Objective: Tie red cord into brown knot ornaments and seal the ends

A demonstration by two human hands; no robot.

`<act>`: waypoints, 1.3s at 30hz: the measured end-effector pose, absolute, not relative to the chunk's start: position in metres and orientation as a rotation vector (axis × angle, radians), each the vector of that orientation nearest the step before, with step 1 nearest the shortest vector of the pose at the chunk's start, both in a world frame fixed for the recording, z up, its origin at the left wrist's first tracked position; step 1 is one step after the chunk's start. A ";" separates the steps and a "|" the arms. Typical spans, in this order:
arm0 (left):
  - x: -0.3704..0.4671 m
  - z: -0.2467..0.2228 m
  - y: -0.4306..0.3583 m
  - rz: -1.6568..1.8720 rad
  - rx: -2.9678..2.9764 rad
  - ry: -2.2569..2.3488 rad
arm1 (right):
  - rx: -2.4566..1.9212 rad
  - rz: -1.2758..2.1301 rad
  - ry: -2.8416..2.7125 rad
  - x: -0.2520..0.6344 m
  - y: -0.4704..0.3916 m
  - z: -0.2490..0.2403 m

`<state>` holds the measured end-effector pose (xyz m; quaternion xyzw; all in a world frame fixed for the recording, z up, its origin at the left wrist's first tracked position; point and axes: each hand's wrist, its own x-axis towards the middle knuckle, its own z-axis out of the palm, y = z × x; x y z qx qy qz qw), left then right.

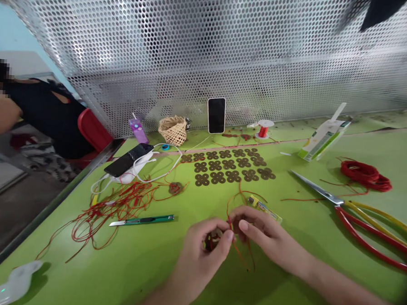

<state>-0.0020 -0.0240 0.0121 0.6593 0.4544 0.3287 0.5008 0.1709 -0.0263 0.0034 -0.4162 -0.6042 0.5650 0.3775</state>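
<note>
My left hand is closed round a small cluster of dark coins tied with red cord, partly hidden by the fingers. Close beside it on the right, my right hand pinches the red cord near the left fingertips. Loose cord ends hang below and loop above the hands. Beyond them, several flower-shaped coin clusters lie in rows on the green table. Just behind my right hand lies a yellow-labelled packet.
Left: tangled red cords, a green cutter with its blade out, a dark phone and white cable. Right: large scissors, a cord bundle. Behind: basket, upright phone, spool, box. A person sits far left.
</note>
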 end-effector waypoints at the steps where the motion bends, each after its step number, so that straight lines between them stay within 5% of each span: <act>1: -0.001 0.012 -0.025 0.776 1.605 1.094 | -1.037 1.470 -1.492 0.170 -0.026 0.002; 39: 0.000 0.012 -0.015 0.989 1.529 0.905 | -1.012 1.567 -1.346 0.168 -0.026 0.003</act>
